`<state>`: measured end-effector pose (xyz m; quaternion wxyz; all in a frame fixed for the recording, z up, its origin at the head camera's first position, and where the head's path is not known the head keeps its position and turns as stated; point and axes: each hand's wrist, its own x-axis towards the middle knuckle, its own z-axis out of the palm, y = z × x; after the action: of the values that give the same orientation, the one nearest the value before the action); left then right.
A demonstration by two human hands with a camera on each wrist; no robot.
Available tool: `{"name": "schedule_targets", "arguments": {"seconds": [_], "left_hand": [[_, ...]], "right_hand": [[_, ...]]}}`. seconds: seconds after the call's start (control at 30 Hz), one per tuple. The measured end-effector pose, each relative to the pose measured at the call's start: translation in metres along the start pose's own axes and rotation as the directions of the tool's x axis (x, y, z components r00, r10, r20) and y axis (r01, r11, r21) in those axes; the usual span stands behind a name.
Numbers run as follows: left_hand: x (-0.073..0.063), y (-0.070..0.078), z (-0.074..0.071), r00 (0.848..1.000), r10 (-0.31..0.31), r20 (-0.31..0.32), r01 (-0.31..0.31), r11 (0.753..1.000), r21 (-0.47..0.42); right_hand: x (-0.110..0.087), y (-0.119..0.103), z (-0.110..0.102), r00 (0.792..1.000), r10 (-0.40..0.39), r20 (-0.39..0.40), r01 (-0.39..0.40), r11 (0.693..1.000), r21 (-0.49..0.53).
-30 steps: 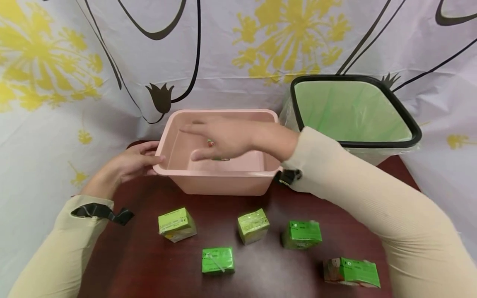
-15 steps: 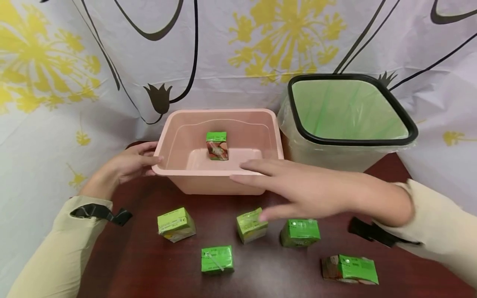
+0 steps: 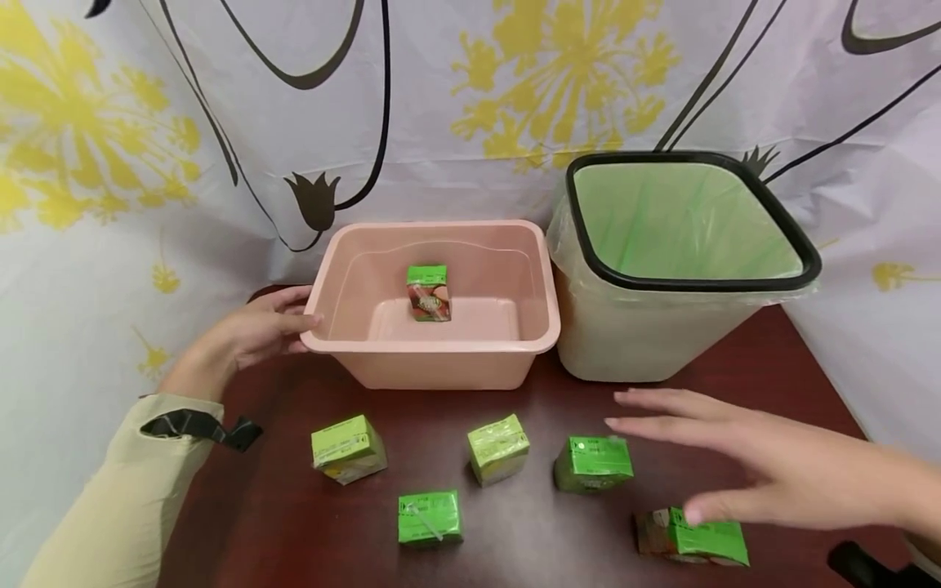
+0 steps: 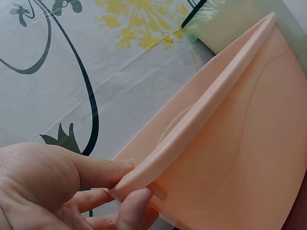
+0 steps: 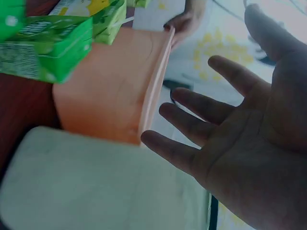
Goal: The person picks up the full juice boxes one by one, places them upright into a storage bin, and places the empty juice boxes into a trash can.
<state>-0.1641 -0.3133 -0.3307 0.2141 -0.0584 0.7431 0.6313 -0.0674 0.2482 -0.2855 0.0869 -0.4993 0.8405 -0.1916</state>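
My left hand (image 3: 257,331) grips the left rim of a pink plastic basin (image 3: 441,367); in the left wrist view the thumb and a finger pinch the rim (image 4: 192,122). Inside the basin stands a juice box (image 3: 429,294) with a green top and a reddish-brown front. My right hand (image 3: 764,457) holds nothing and hovers at the right, fingers spread, as the right wrist view also shows. Below its thumb lies a green and brown juice box (image 3: 706,539). Left of its fingertips stands a green juice box (image 3: 594,464).
A bin (image 3: 625,335) with a black rim and a clear liner stands right of the basin. Two yellow-green juice boxes (image 3: 349,449) and a green juice box (image 3: 430,518) with a straw stand on the dark red table (image 3: 279,523). A patterned cloth (image 3: 441,106) hangs behind.
My right hand has come out from over the basin and moved right and nearer, over the table. The juice box in the basin is now uncovered. My left hand has stayed on the rim.
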Motion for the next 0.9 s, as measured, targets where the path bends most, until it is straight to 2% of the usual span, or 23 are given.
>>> {"name": "schedule_targets", "arguments": {"seconds": [0.13, 0.23, 0.37, 0.5, 0.6, 0.73, 0.9], "left_hand": [[0.000, -0.005, 0.000, 1.000, -0.001, 0.001, 0.001, 1.000, -0.012], [0.001, -0.005, 0.000, 1.000, 0.004, 0.000, -0.004, 1.000, -0.025], [0.001, -0.003, 0.000, 1.000, 0.010, 0.000, -0.010, 0.999, -0.039], [0.000, -0.002, -0.001, 1.000, 0.009, 0.001, -0.009, 0.999, -0.045], [0.000, -0.002, -0.001, 1.000, 0.005, -0.005, -0.005, 0.999, -0.044], [-0.001, -0.001, 0.000, 1.000, 0.005, -0.009, -0.005, 0.999, -0.041], [-0.001, -0.001, 0.002, 1.000, 0.003, -0.011, -0.004, 0.999, -0.051]], "right_hand": [[-0.030, 0.018, 0.019, 0.995, -0.043, -0.089, 0.051, 0.995, 0.091], [-0.054, 0.032, 0.037, 0.988, -0.042, -0.152, 0.071, 0.979, 0.191], [-0.082, 0.049, 0.066, 0.980, 0.001, -0.197, 0.057, 0.956, 0.289], [-0.102, 0.060, 0.094, 0.980, 0.090, -0.178, -0.023, 0.938, 0.346], [-0.108, 0.064, 0.110, 0.978, 0.159, -0.133, -0.098, 0.919, 0.382], [-0.105, 0.069, 0.126, 0.981, 0.142, -0.129, -0.069, 0.888, 0.454], [-0.097, 0.069, 0.136, 0.983, 0.152, -0.100, -0.078, 0.847, 0.526]]}}
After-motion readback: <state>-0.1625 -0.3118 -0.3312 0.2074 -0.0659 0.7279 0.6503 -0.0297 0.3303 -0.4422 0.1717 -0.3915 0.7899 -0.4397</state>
